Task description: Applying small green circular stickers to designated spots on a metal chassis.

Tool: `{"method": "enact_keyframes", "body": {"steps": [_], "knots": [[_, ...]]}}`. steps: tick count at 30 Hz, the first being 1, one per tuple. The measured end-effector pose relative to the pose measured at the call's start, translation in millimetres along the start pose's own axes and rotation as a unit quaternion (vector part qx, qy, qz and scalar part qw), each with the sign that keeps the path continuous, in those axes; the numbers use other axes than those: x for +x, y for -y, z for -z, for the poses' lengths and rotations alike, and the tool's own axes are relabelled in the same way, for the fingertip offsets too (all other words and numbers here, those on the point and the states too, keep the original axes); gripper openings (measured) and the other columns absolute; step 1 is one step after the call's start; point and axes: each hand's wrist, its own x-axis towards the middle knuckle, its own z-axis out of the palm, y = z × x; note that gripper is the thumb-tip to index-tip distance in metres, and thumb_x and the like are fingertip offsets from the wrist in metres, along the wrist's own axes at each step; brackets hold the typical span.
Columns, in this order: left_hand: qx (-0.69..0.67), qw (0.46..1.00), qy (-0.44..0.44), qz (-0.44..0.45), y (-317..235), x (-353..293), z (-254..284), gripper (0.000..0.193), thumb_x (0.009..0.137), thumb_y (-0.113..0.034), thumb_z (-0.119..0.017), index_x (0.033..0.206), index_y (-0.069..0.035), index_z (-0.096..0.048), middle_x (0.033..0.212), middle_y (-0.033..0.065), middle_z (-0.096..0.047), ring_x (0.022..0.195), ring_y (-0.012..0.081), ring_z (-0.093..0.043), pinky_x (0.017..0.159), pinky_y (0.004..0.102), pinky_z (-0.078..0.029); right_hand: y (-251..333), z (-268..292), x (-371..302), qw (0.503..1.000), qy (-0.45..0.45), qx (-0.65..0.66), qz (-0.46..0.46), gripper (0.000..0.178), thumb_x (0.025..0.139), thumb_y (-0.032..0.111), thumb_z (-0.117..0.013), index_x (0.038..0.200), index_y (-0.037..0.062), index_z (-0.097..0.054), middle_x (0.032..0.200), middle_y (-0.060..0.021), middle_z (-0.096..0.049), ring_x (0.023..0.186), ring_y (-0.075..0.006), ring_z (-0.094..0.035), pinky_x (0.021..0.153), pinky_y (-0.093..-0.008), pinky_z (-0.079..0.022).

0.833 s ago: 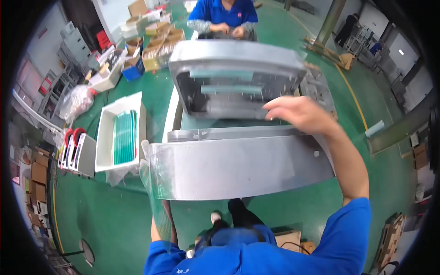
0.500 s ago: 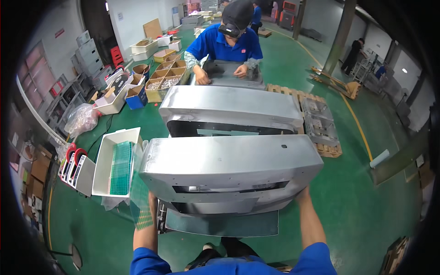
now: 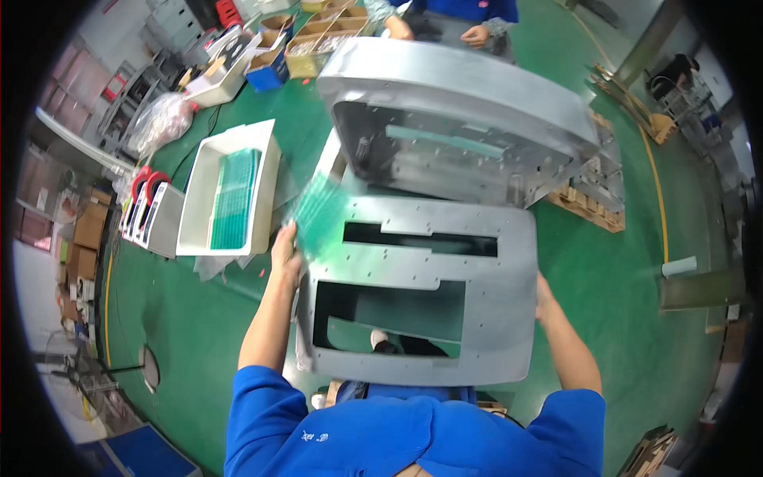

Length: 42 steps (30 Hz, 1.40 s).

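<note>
Directly before me is a grey metal housing (image 3: 497, 298), its flat face toward me, with two large rectangular cut-outs and several small holes. My left hand (image 3: 286, 256) is at its left edge, closed on a thin translucent green sheet (image 3: 319, 208) with a grid of small pieces. The sheet leans over the housing's upper left corner and is blurred. At the right edge my right hand (image 3: 544, 299) grips the housing, most of its fingers hidden by the metal. Just beyond stands a second metal housing (image 3: 469, 87), its open hollow side facing me.
On the left stands a white bin (image 3: 266, 191) holding green sheets (image 3: 234, 199), beside red tape rolls (image 3: 147, 187). Farther back are a blue box (image 3: 266, 71) and divided cartons (image 3: 326, 40). Across from me a co-worker's hands (image 3: 475, 36) rest near dark material. A wooden pallet (image 3: 592, 208) lies right.
The near housing has tipped, so its cut-out face now turns up toward me. My left hand and the green sheet have risen along its side. The view has tilted downward.
</note>
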Motion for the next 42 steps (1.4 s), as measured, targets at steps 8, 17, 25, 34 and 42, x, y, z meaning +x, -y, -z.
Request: {"method": "enact_keyframes", "body": {"steps": [8, 17, 25, 34, 42], "knots": [[0.333, 0.897, 0.184, -0.223, -23.1, -184.6, -108.5, 0.01, 0.077, -0.007, -0.062, 0.077, 0.0, -0.055, 0.072, 0.0004, -0.057, 0.062, 0.0041, -0.049, 0.056, 0.0178, -0.039, 31.2, -204.8, -111.1, 0.732, 0.009, -0.402, 0.549, 0.04, 0.082, 0.021, -0.054, 0.114, -0.0009, -0.046, 0.117, -0.014, -0.047, 0.109, -0.0216, -0.044, 0.094, -0.0329, -0.033], [0.293, 0.88, 0.27, -0.257, 24.8, -189.4, -83.1, 0.017, 0.072, -0.011, -0.068, 0.08, 0.001, -0.059, 0.065, 0.0013, -0.056, 0.057, 0.005, -0.048, 0.051, 0.0188, -0.039, -15.7, -239.6, -68.9, 0.749, 0.151, -0.572, 0.299, 0.026, 0.067, 0.014, -0.069, 0.086, -0.0011, -0.057, 0.073, -0.0086, -0.058, 0.068, -0.0191, -0.057, 0.066, -0.0293, -0.045], [0.323, 0.91, 0.22, -0.139, 29.2, -166.4, -67.0, 0.016, 0.07, -0.012, -0.071, 0.076, 0.001, -0.063, 0.061, -0.0001, -0.057, 0.054, 0.0027, -0.046, 0.048, 0.0179, -0.038, -19.5, -227.5, -36.9, 0.766, 0.15, -0.548, 0.301, 0.017, 0.074, 0.016, -0.064, 0.078, -0.0001, -0.061, 0.071, -0.0073, -0.061, 0.065, -0.0105, -0.056, 0.061, -0.0241, -0.044], [0.343, 0.897, 0.226, -0.161, 34.3, -146.9, -67.0, 0.012, 0.07, -0.009, -0.07, 0.074, 0.0, -0.063, 0.061, 0.002, -0.06, 0.052, 0.0019, -0.049, 0.045, 0.0163, -0.037, -12.0, -223.2, -6.3, 0.843, 0.164, -0.44, 0.262, 0.014, 0.074, 0.012, -0.064, 0.082, 0.0017, -0.061, 0.077, -0.0033, -0.061, 0.073, -0.0107, -0.054, 0.067, -0.0248, -0.042], [0.39, 0.883, 0.199, -0.171, 33.1, -132.2, -68.2, 0.014, 0.068, -0.009, -0.072, 0.069, 0.001, -0.062, 0.058, 0.0019, -0.059, 0.051, 0.0021, -0.048, 0.044, 0.017, -0.037, -11.6, -221.5, 19.0, 0.856, 0.155, -0.421, 0.256, 0.015, 0.072, 0.006, -0.063, 0.085, 0.0008, -0.06, 0.081, -0.0038, -0.061, 0.078, -0.0109, -0.055, 0.074, -0.0246, -0.043]]}}
